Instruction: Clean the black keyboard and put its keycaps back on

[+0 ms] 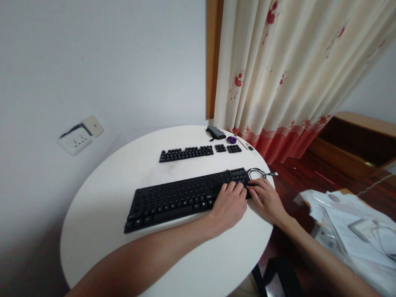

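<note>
A black keyboard [173, 200] lies slightly turned on the white round table, its left and middle part showing small bare posts where keycaps are off. The bottom row still carries caps, along with the long space bar. My left hand [230, 204] is closed over the keyboard's right part, fingers bent with their tips on the number pad; its thumb is hidden. Close beside it, my right hand [264, 198] grips the keyboard's right edge, thumb and forefinger at the corner. Any small cap between the fingertips is too small to make out.
Behind the keyboard, loose black keycaps [187, 153] are laid out in blocks on the table [93, 218]. A grey pouch [215, 133], a purple crumpled item [231, 140] and a brush-like tool [246, 143] lie at the back right. A coiled cable [256, 172] sits near the right edge.
</note>
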`<state>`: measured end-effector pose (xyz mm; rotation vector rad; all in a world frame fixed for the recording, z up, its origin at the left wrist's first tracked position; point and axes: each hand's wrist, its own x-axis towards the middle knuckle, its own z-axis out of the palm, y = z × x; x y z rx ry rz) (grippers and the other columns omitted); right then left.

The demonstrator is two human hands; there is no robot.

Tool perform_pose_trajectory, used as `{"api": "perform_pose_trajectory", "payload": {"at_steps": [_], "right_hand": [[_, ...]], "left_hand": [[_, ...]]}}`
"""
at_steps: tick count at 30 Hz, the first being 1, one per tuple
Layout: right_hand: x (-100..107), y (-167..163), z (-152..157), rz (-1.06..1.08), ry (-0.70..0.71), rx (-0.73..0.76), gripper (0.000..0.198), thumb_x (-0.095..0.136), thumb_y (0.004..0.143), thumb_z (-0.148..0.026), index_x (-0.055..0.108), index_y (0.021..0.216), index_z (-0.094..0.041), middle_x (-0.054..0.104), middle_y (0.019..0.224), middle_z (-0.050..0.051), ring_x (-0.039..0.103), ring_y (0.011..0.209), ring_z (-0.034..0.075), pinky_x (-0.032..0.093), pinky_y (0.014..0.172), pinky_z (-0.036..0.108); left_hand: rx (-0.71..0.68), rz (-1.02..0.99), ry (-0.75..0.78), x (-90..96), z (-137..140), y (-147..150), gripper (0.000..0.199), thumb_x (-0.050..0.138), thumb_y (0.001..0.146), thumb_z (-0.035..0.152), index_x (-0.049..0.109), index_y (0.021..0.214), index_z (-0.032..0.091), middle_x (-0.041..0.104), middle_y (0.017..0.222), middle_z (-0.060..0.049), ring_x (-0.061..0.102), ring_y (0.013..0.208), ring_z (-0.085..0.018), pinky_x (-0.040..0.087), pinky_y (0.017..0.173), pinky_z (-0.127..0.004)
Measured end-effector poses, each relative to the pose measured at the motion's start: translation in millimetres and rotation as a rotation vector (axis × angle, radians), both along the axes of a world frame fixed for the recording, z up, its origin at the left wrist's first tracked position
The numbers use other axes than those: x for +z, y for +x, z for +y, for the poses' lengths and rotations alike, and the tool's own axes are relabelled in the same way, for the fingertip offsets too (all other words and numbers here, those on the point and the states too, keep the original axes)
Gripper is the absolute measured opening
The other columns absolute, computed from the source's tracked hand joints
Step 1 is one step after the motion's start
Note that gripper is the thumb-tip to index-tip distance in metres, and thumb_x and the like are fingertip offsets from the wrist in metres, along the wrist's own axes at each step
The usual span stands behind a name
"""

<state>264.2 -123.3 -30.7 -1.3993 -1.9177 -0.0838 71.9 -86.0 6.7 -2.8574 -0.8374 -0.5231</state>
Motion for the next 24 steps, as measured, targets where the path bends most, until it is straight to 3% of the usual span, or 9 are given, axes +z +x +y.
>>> {"api": "perform_pose_trajectory", "payload": {"at_steps": [5,11,16,24], "right_hand": [[-1,-2,-2,0.004,0.028,-0.062,0.024,0.051,0.096,-0.027,0.069,0.112,-0.026,0.063,0.120,0.011,0.057,0.112,0.031,0.050,0.096,0.053],[-3,-1,-1,-0.029,0.032,-0.040,0.023,0.052,0.095,-0.025,0.071,0.107,-0.027,0.064,0.115,0.010,0.058,0.109,0.031,0.051,0.093,0.053],[-5,0,-2,-0.017,0.029,-0.068,0.024,0.052,0.096,-0.026,0.067,0.114,-0.027,0.062,0.118,0.010,0.057,0.111,0.031,0.050,0.095,0.052],[10,-21,4,0.023,0.106,-0.012,0.027,0.053,0.095,-0.026,0.063,0.119,-0.030,0.061,0.117,0.010,0.057,0.109,0.032,0.049,0.094,0.054]], "left_hand": [[0.005,-0.008,-0.002,2.0,-1,-1,0.015,0.051,0.097,0.026,0.058,0.106,0.018,0.058,0.105,-0.007,0.050,0.100,-0.025,0.039,0.084,-0.041],[0.012,0.001,0.009,1.2,-3,1,0.015,0.050,0.097,0.026,0.059,0.103,0.017,0.058,0.103,-0.008,0.050,0.099,-0.025,0.039,0.084,-0.041],[0.003,-0.033,-0.040,2.2,-4,-2,0.017,0.051,0.096,0.029,0.059,0.107,0.018,0.059,0.106,-0.007,0.051,0.102,-0.025,0.041,0.086,-0.040],[0.088,-0.208,-0.110,32.3,28,-36,0.023,0.052,0.096,0.027,0.061,0.117,0.022,0.062,0.114,-0.005,0.053,0.110,-0.022,0.044,0.093,-0.038]]}}
